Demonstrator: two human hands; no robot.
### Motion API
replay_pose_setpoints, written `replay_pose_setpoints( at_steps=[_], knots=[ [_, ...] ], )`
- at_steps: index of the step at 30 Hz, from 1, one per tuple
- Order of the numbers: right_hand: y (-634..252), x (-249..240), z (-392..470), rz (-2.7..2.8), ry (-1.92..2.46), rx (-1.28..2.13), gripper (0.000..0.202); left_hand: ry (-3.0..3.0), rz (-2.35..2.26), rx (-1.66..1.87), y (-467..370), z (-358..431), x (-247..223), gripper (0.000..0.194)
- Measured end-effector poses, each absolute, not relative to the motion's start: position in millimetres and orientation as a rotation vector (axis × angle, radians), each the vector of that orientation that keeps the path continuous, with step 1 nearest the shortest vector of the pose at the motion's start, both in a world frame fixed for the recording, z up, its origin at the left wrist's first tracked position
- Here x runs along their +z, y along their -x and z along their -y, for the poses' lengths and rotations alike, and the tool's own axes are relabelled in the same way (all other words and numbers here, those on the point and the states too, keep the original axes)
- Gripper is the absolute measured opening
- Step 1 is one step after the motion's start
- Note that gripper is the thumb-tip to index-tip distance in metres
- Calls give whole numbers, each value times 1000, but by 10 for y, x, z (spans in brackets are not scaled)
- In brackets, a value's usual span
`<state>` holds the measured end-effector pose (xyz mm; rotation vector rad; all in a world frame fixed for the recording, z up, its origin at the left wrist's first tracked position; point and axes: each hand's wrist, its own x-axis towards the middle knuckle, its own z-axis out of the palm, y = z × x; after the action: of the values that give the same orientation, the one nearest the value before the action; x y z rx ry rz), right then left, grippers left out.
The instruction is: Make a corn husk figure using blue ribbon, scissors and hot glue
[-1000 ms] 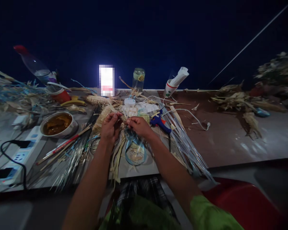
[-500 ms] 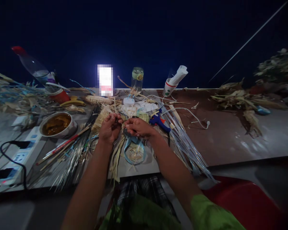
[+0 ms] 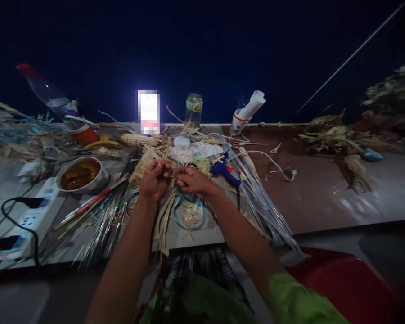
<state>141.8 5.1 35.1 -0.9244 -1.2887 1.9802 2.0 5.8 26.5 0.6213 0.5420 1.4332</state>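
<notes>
My left hand (image 3: 155,181) and my right hand (image 3: 192,181) meet fingertip to fingertip above the middle of the littered table. Both have their fingers pinched; what lies between them is too small and dark to name. Long dried husk strips (image 3: 164,225) hang over the table below the left hand. Under my right hand lies a light-blue ribbon loop (image 3: 176,218) with husk scraps around it. A blue glue gun (image 3: 227,173) rests to the right of my right hand. White paper-like pieces (image 3: 207,150) are spread behind the hands.
At left stand a bowl of brown liquid (image 3: 101,179) and a power strip (image 3: 50,198). Thin wires (image 3: 103,236) lie near the front edge; clear glue sticks (image 3: 266,207) lie right. Behind are a corn cob (image 3: 140,140), a glass bottle (image 3: 193,112) and a paper cup (image 3: 236,123).
My hands stay pinched together in almost the same place, with the right fingers shifted slightly. The whole view has moved a little; nothing on the table has visibly been taken or put down.
</notes>
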Motion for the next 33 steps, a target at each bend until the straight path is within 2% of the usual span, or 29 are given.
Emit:
replay_pose_setpoints(
  at_steps=[6,9,12,22,33],
  knots=[
    [-1400,377,-17,1285,1047,1828,8,-648,-539,1431,-41,-51,262,24],
    [-1393,370,-28,1269,1044,1764,25,-653,-551,1394,-60,-44,259,25],
    [-1389,359,-43,1227,1027,1788,34,-671,-554,1402,-63,-44,257,26],
    [-1396,292,-118,903,907,1919,35,-662,-586,1397,-39,-22,279,26],
    [-1528,342,-127,1151,953,1882,30,-661,-621,1402,-18,-44,255,21]
  ],
)
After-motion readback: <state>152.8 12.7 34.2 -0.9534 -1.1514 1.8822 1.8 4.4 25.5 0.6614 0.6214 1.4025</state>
